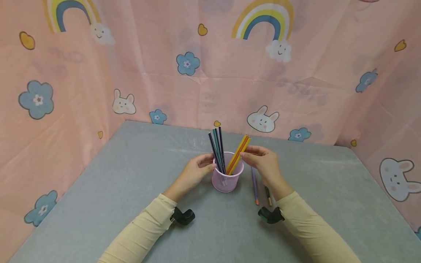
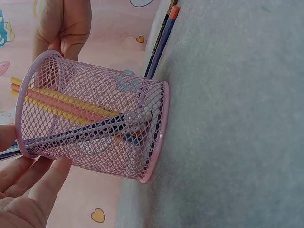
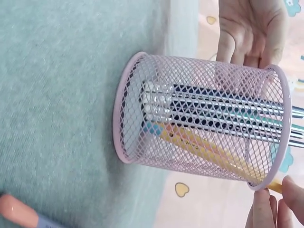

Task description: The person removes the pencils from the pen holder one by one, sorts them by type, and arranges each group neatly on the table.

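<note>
A pink mesh pencil cup [image 1: 225, 185] stands upright on the table. Several dark and teal striped pencils [image 1: 216, 148] lean left inside it; yellow and orange pencils [image 2: 71, 108] lean right. At the left rim, my left hand [image 1: 194, 170] holds the cup, its fingers [image 2: 47, 183] against the outer mesh and its thumb by the dark pencils. My right hand [image 1: 268, 166] pinches the yellow and orange pencils at the opposite rim. In the right wrist view its thumb [image 3: 293, 192] lies by a yellow pencil, its fingertips near the rim's outside.
A purple pencil with an orange end [image 1: 255, 186] and a dark pencil [image 1: 268, 195] lie on the grey table [image 1: 131, 164], right of the cup. Pink printed cloth [image 1: 210, 95] hangs behind and along both sides. Each wrist carries a black camera mount [image 1: 183, 216].
</note>
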Demonstrator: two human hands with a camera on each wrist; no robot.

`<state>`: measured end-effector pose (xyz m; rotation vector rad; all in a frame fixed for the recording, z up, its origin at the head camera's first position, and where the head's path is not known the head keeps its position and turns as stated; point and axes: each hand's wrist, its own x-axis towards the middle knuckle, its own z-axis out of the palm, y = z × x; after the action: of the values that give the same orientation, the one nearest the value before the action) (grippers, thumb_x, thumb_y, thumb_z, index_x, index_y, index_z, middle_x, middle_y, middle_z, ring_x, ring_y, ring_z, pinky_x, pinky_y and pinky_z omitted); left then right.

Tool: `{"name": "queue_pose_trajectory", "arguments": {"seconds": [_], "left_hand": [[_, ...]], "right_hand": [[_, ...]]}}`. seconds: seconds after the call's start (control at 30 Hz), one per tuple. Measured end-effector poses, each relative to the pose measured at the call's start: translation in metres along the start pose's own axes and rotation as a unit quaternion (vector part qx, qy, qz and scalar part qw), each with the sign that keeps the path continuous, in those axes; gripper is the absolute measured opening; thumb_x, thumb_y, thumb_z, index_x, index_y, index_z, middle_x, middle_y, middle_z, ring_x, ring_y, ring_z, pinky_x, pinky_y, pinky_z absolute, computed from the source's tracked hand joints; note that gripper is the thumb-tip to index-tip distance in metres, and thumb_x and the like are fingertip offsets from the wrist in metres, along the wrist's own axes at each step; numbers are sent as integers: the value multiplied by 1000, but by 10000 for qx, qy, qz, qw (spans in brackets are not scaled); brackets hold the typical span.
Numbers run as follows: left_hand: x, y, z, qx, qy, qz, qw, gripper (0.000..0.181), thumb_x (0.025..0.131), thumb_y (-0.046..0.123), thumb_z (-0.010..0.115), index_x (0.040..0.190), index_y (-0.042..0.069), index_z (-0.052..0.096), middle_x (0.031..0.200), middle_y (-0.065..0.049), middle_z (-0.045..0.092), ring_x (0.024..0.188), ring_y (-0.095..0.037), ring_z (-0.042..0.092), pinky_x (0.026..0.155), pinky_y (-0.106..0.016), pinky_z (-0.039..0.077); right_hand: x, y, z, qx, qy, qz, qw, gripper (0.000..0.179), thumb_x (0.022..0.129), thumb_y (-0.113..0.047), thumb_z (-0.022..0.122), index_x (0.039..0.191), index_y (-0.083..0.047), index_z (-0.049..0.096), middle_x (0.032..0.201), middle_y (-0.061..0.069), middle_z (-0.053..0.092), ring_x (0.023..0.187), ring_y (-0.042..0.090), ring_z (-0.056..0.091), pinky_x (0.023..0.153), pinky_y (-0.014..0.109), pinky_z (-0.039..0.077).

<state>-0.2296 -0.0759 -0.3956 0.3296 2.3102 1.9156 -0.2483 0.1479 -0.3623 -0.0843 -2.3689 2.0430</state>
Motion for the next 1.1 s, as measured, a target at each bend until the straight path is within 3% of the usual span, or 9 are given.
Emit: {"name": "queue_pose_trajectory", "arguments": {"seconds": [0.3, 0.53, 0.73, 0.97, 1.1], "left_hand": [[0, 1, 0, 28, -18, -126, 9999, 47, 89, 25, 62, 132, 9, 50, 132, -7, 54, 120, -22, 53, 101, -37, 44], [0, 2, 0, -5, -77, -176, 9998, 49, 90, 24, 61, 134, 8, 48, 134, -10, 52, 123, -24, 51, 102, -38, 43], [-3, 10, -1, 19, -52, -206, 9998, 47, 90, 19, 60, 133, 5, 48, 133, -12, 52, 122, -25, 51, 102, -39, 43], [0, 0, 0, 23, 0, -8, 10000, 47, 89, 22, 62, 132, 6, 49, 131, -9, 54, 120, -23, 53, 100, -37, 45], [0, 0, 0, 17, -2, 21, 10000, 48, 89, 22, 62, 132, 6, 49, 131, -10, 55, 120, -24, 53, 100, -37, 45]], "right_hand": [[19, 26, -4, 670, -90, -250, 9974, 39, 74, -26, 78, 103, -4, 67, 97, 5, 70, 87, 16, 69, 75, 26, 56], [-4, -11, -1, 775, -4, -170, 9968, 27, 80, -18, 73, 98, -2, 62, 85, -5, 67, 82, 7, 69, 77, 22, 55], [-5, -19, -5, 979, 145, -159, 9950, 21, 80, -17, 72, 95, -5, 63, 86, -4, 66, 81, 6, 68, 78, 23, 54], [-5, -26, -15, 1747, 161, -485, 9833, 11, 78, -9, 73, 86, -8, 66, 84, -2, 67, 79, 10, 69, 78, 26, 54], [-6, -34, -22, 1913, 226, -663, 9790, 13, 77, -9, 74, 88, -6, 66, 85, -1, 67, 80, 10, 68, 78, 27, 54]]}}
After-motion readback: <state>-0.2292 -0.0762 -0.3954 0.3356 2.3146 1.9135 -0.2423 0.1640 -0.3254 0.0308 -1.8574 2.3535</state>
